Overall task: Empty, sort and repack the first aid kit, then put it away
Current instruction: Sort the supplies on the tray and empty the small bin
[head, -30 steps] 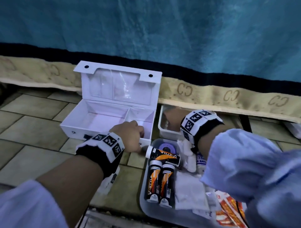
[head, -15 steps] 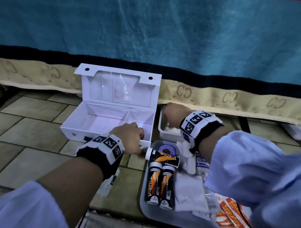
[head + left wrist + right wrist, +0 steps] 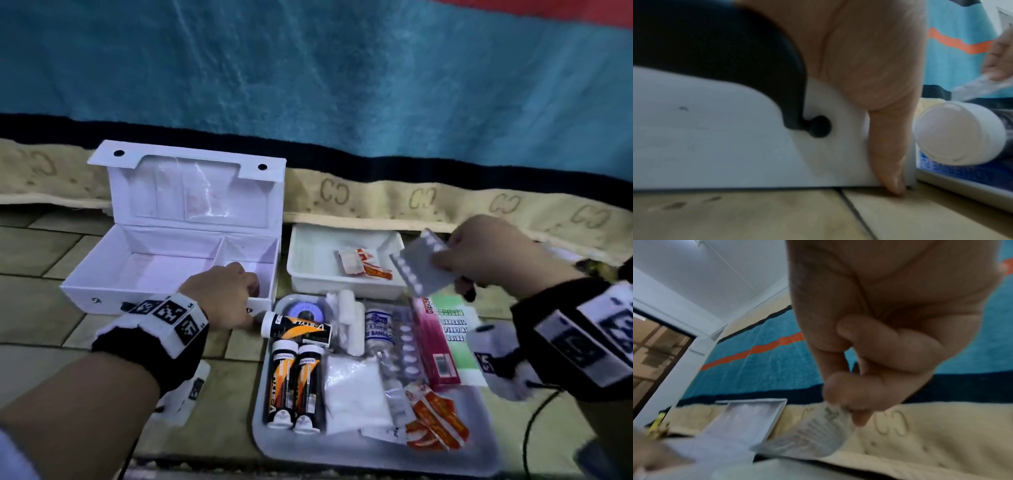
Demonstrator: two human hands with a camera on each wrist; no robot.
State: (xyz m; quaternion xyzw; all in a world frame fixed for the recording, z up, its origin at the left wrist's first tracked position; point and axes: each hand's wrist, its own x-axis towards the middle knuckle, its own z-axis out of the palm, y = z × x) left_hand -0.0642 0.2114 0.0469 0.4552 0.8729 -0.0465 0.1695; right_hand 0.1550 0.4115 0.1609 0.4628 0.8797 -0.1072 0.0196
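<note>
Tiled floor runs under everything, a blue blanket hanging behind. Leftmost, the first aid kit (image 3: 171, 263) stands open and empty; the left hand (image 3: 219, 298) grips its near right corner, thumb (image 3: 888, 154) pressed down the front wall, fingers curled over the rim. Beyond those fingers sits the small white tray (image 3: 308, 270); the right hand (image 3: 493, 253), buried there a moment ago, has lifted clear, pinching what looks like a blister pack (image 3: 419, 263) between thumb and fingertips. Below it lies the sorting tray (image 3: 342, 452). Sorting seems nearly done; repacking probably starts now.

home | tiled floor (image 3: 41, 246) | blanket (image 3: 342, 85) | doorway (image 3: 657, 353)
</note>
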